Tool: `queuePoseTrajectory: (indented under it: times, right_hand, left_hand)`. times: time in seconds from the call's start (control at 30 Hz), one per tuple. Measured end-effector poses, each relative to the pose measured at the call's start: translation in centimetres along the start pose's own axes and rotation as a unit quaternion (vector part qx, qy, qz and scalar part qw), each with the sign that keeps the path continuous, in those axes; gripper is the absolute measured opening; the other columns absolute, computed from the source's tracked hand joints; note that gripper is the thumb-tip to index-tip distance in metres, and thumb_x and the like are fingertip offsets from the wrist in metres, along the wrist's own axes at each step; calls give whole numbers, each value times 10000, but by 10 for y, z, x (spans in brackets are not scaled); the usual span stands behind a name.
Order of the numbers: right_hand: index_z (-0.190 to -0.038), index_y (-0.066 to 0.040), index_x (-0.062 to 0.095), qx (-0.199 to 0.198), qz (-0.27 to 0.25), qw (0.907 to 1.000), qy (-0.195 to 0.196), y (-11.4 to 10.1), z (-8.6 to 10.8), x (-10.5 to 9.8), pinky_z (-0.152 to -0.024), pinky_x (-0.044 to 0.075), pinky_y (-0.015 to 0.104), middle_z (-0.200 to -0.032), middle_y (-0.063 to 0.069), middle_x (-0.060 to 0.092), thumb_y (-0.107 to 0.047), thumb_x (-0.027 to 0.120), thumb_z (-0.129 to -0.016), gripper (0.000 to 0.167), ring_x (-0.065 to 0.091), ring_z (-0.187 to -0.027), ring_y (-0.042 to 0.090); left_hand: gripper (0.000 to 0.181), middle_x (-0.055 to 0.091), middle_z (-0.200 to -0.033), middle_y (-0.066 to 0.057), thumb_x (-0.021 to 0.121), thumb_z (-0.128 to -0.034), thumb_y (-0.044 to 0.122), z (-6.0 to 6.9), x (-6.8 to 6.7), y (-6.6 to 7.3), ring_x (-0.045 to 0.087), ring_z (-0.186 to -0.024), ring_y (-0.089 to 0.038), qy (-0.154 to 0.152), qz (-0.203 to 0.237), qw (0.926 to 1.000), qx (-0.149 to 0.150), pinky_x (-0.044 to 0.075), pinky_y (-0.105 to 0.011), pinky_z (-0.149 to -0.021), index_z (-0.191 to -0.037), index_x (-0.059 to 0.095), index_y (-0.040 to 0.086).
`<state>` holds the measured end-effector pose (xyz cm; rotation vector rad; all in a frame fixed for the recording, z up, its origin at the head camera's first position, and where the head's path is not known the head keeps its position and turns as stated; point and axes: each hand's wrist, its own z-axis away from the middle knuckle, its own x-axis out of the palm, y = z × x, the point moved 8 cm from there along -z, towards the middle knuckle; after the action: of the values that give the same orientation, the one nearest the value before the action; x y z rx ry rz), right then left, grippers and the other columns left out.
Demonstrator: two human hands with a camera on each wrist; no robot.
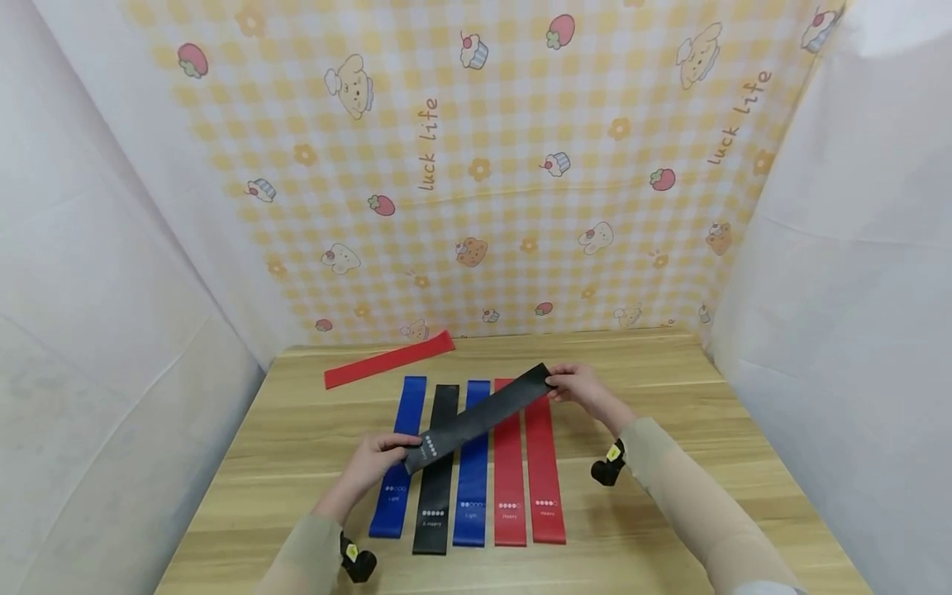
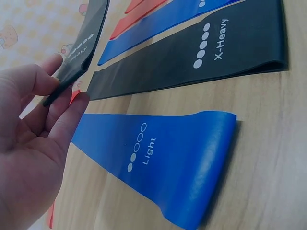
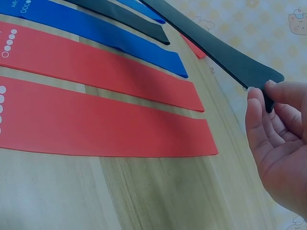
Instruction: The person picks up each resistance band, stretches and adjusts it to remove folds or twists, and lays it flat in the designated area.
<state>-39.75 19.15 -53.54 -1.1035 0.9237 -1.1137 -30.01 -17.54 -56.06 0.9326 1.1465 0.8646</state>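
A black resistance band (image 1: 483,416) is stretched out slantwise above a row of flat bands. My left hand (image 1: 372,459) pinches its lower left end, near the white dots; my right hand (image 1: 583,388) pinches the upper right end. Beneath it lie a blue band (image 1: 389,508) marked Light, a black band (image 1: 431,529) marked X-Heavy, another blue band (image 1: 470,487), a red band (image 1: 509,479) marked Heavy and a second red band (image 1: 545,471). The held band hides parts of them. In the right wrist view its far end (image 3: 259,72) sits between thumb and fingers.
Another red band (image 1: 390,359) lies slanted at the back left of the wooden table (image 1: 632,529). A yellow checked cloth (image 1: 521,207) hangs behind the table, with white cloth (image 1: 111,289) at the sides. Both wrists wear a small black camera (image 1: 608,471).
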Motion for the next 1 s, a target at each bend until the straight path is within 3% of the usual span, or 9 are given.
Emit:
queuePoseTrajectory:
  times: [0.23,0.5,0.77,1.0]
  right_hand:
    - [-1193,108,553,23,369,9993,45,0,-2,-2,-724,559,398,-779,70,646,-46,596,-931,307,653,-722,232]
    - [-1154,106,578,-22,534,9986,46,-8,-3,-2,-646,535,317,-768,34,630,-63,601,-934,278,621,-704,199]
    - [-1199,73,579,78,688,9974,176,-7,-12,-7,-751,542,400,-811,38,630,-107,617,-936,321,620,-766,238]
    - [-1208,64,590,7,888,9958,240,-16,-16,0,-856,507,493,-871,62,637,-123,631,-928,339,619,-799,252]
  left_hand:
    - [254,633,-1226,-103,558,-918,36,3,2,-5,530,-1128,-296,26,79,9998,-178,464,-470,-946,-1041,762,124]
    - [213,628,-1206,-117,579,-911,21,12,4,7,531,-1085,-291,41,70,10000,-44,505,-434,-882,-1020,751,82]
    - [184,635,-1165,-99,604,-900,43,11,6,11,529,-1051,-286,-51,-33,10000,25,502,-438,-868,-1006,748,86]
    - [174,631,-1129,-81,612,-895,46,13,11,5,512,-984,-254,-203,-83,9997,-44,492,-325,-794,-1000,746,85]
